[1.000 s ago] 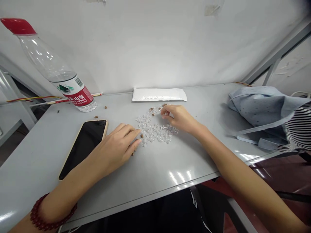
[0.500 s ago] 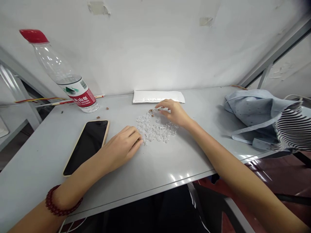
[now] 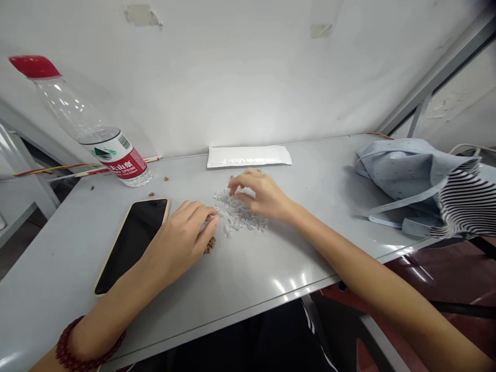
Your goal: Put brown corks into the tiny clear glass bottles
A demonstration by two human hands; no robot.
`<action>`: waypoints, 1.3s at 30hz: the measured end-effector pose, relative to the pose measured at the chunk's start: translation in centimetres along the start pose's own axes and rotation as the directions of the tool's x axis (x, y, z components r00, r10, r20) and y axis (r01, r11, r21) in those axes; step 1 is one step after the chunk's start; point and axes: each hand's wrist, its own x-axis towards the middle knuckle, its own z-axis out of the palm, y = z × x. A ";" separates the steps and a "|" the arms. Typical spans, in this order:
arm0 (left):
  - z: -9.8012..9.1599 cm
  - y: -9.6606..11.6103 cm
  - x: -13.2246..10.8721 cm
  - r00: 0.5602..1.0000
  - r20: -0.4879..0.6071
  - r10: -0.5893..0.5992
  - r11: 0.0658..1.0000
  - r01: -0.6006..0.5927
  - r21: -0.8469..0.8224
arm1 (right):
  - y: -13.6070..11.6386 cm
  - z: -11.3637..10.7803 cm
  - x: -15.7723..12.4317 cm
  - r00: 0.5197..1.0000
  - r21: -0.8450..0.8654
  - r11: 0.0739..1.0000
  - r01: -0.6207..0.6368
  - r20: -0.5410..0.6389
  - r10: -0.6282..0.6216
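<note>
On the grey table lies a loose spread of small clear plastic pieces (image 3: 236,213). My right hand (image 3: 259,194) reaches over its far side, fingers bent and thumb drawn towards the index fingertip. Small brown bits show by those fingertips, but what is pinched is too small to make out. At the left edge of the spread rests my left hand (image 3: 186,232), fingers curled and thumb close to the index finger. A little heap of brown pieces (image 3: 210,245) shows beside its thumb, partly covered by the hand. Whatever is within its fingers is hidden.
A black-screened phone (image 3: 132,245) lies left of my left hand. Behind it stands a red-capped water bottle (image 3: 127,164). A flat white packet (image 3: 249,156) lies near the wall. At right is a light blue cloth bag (image 3: 403,165). Two brown crumbs lie near the bottle.
My right hand has moved left and nearer over the clear pieces, its fingers more curled. My left hand has shifted slightly left, uncovering the brown heap. The view has shifted a little.
</note>
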 end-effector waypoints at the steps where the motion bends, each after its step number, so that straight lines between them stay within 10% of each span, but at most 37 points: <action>1: -0.1 0.1 0.0 1.000 -0.003 -0.019 1.000 0.019 -0.008 | -1.0 0.4 -0.2 0.998 0.029 0.998 0.058 -0.006 -0.058; 19: -0.4 1.1 0.3 0.994 0.079 -0.080 0.987 0.090 -0.132 | -3.7 1.6 -1.4 0.983 -0.022 0.983 0.180 0.053 -0.178; 30: -0.4 -0.6 -0.2 0.981 0.166 0.100 0.993 -0.108 0.040 | 1.5 -1.6 -0.5 0.959 -0.062 0.958 -0.281 0.010 0.282; 39: -0.9 -0.8 -0.6 0.975 0.222 0.004 0.998 -0.016 0.054 | 4.9 -3.6 -0.8 0.929 -0.187 0.916 -0.354 0.039 0.367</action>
